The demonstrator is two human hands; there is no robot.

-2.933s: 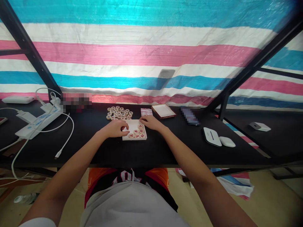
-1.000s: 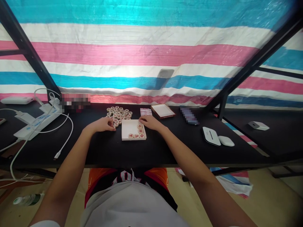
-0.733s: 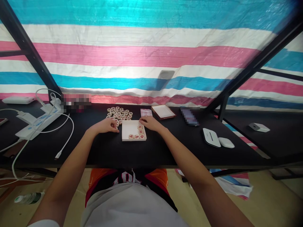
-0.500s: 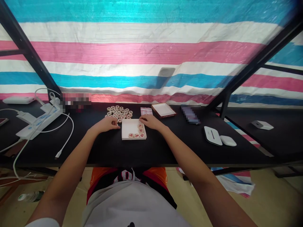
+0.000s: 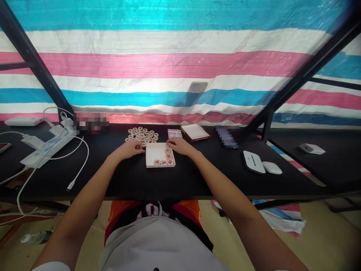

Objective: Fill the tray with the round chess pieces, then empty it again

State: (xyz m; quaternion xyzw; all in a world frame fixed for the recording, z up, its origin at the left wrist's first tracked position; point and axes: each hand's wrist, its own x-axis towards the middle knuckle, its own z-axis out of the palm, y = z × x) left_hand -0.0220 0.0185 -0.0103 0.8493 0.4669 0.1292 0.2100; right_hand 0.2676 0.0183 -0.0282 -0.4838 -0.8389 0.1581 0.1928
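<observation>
A shallow white box (image 5: pixel 153 152) lies on the black table (image 5: pixel 169 180) in front of me, with several round wooden chess pieces (image 5: pixel 166 158) in its right and front part. Behind it lies a loose pile of chess pieces (image 5: pixel 141 134). My left hand (image 5: pixel 131 148) sits just left of the box, between box and pile, fingers curled in a pinch on something too small to name. My right hand (image 5: pixel 179 145) rests on the box's far right corner, fingers bent over its rim.
A box lid (image 5: pixel 194 132) and a pink checked card (image 5: pixel 175 133) lie behind the box. A power strip (image 5: pixel 45 145) with white cables (image 5: pixel 77 169) is at the left. Two white devices (image 5: pixel 261 163) sit at the right. A striped tarp (image 5: pixel 180 64) hangs behind.
My left hand left the box's inside, went to the pile at the left, then moved back to the box's left edge. The right hand stayed on the box.
</observation>
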